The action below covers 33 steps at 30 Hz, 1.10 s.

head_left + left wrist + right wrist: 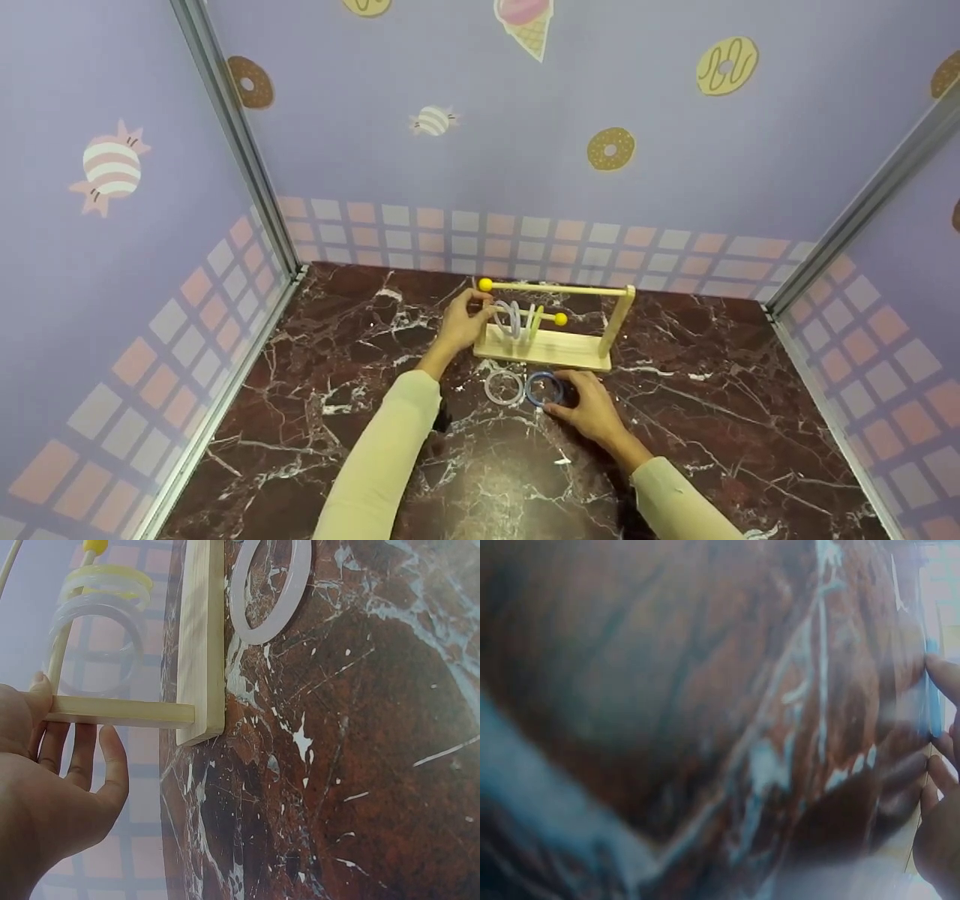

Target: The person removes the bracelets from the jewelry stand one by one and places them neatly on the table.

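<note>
A wooden stand (pixel 546 349) with two rods tipped by yellow balls stands near the back wall. The left hand (pixel 462 325) grips its left upright (pixel 120 709), thumb on one side and fingers on the other. Clear, whitish and yellow rings (pixel 535 322) hang on the lower rod beside that hand. In front of the stand, a blue ring (pixel 543 389) lies on the table, pinched at its right side between the thumb and fingers of the right hand (pixel 592 406). A pale ring (pixel 503 388) lies just left of it. The right wrist view shows the blue ring (pixel 934 694) only at its edge.
The dark red marbled table (pixel 495 480) extends around the stand. Purple walls (pixel 525 165) with printed sweets and squares rise behind and on both sides, with metal framing (pixel 247 150) at the corners.
</note>
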Tool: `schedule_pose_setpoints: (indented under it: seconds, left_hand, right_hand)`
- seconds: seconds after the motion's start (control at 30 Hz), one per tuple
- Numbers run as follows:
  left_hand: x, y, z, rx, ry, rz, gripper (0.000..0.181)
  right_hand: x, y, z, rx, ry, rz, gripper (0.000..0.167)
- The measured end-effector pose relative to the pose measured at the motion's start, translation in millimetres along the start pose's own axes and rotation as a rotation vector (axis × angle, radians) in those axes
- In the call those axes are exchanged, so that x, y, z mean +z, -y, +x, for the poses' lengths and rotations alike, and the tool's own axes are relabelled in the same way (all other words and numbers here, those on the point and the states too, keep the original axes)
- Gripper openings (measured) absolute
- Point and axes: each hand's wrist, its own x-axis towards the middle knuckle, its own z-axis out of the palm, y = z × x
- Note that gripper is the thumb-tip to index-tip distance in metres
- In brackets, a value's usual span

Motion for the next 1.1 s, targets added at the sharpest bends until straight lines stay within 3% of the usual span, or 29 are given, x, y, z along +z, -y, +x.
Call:
schedule_pose_setpoints:
  seconds: [0.33, 0.7, 1.1]
  left_hand:
    - [0.0, 1.6, -0.2, 0.022, 0.008, -0.047, 0.021]
    - [0.5, 0.2, -1.6, 0.029, -0.008, 0.004, 0.022]
    - [1.6, 0.4, 1.2, 0.0, 0.007, -0.013, 0.022]
  right_hand:
    - [1.6, 1.0, -1.9, 0.019, 0.012, 0.01, 0.062]
    - [3.1, 0.5, -4.1, 0.037, 0.005, 0.038, 0.063]
    - [1.2, -0.4, -2.9, 0.024, 0.002, 0.042, 0.064]
